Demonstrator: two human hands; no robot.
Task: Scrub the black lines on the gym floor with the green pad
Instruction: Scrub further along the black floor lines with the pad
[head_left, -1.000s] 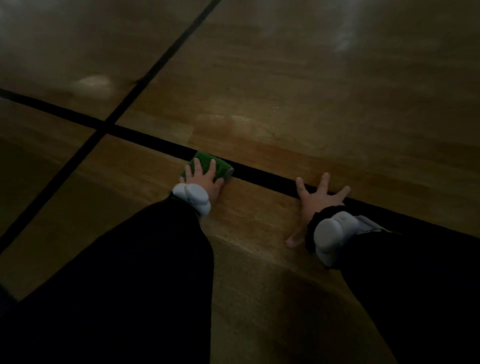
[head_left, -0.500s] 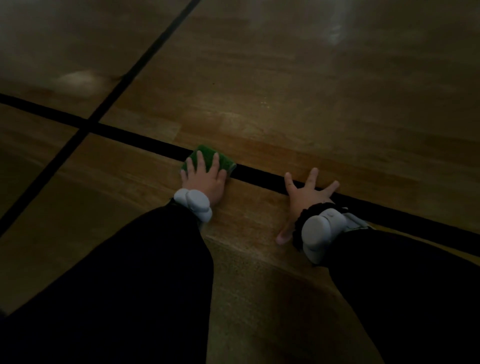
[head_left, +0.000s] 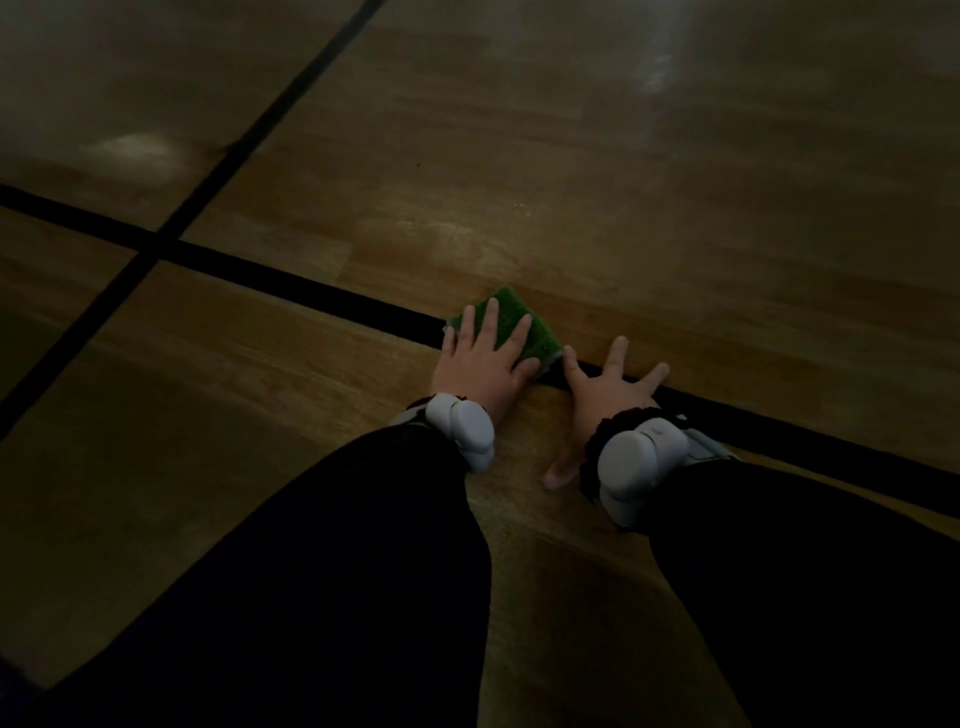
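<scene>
While left hand (head_left: 480, 358) presses green pad (head_left: 511, 325) onto black line (head_left: 311, 291), fingers flat, right hand (head_left: 605, 395) splayed on floor (head_left: 675, 208)

Dim room; glossy wood floor (head_left: 623, 171) w/ pale light reflections (head_left: 136, 148) top left & right.

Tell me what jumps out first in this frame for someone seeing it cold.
The bright green pad stands out in the dim scene, lying on the wide black line at centre, with the left hand pressing flat on it. Just right of it the right hand is splayed on the wooden gym floor across the same line. A thinner black line crosses the wide one at far left.
</scene>
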